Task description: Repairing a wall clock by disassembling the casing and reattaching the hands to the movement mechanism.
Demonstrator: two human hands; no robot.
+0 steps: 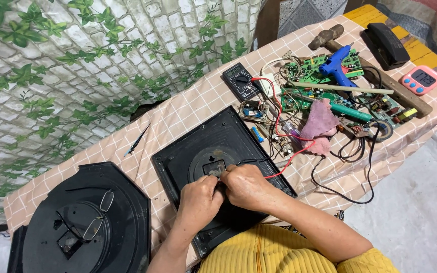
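A black square plastic panel (203, 136) with a round recess lies on the checked tablecloth in front of me. My left hand (198, 199) and my right hand (246, 186) meet over the small central part (214, 168) of that recess, both with fingers closed and pinching there. A black wire (251, 161) and a red wire (289, 159) run from my right hand's fingers toward the pile of electronics at the right. What my left fingers pinch is hidden.
A black round cover (84, 222) with eyeglasses (99, 216) on it lies at left. A multimeter (241, 81), green circuit boards (307, 71), blue glue gun (336, 63), hammer (327, 36), pink cloth (319, 121), pink timer (421, 79) and thin black probe (137, 140) crowd the table.
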